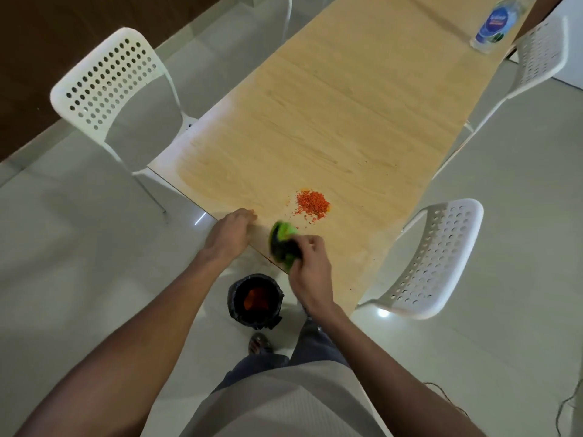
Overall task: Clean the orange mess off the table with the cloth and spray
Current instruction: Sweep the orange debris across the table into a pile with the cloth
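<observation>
Standing at the near end of the long wooden surface (347,105), the person is working the sweeping step of the clean-up. The right hand (310,266) is clutching a bunched green and black cloth (284,244), fingers curled round it, right at the near edge of the wood. The left hand (232,233) is resting flat beside it with fingers straight, gripping nothing, seemingly steadying the body. The two hands are lying close together but not touching.

The orange mess (313,203) is sitting as a small heap of granules just beyond the cloth, with a thin scatter of strays trailing toward it. Down on the floor, directly below the edge, a black-lined bin (255,301) is waiting, and something orange is already showing inside it, so I judge part of the spill is dealt with and the rest is still to go.

The spray bottle (497,25) is standing far off at the other end, well apart from both hands, so spraying looks like a later step. Next, as I read it, the cloth is needing to reach past the heap and drag it back over the edge into the bin; the risk is granules skittering wide of the opening and landing on the tiles (94,263)
</observation>
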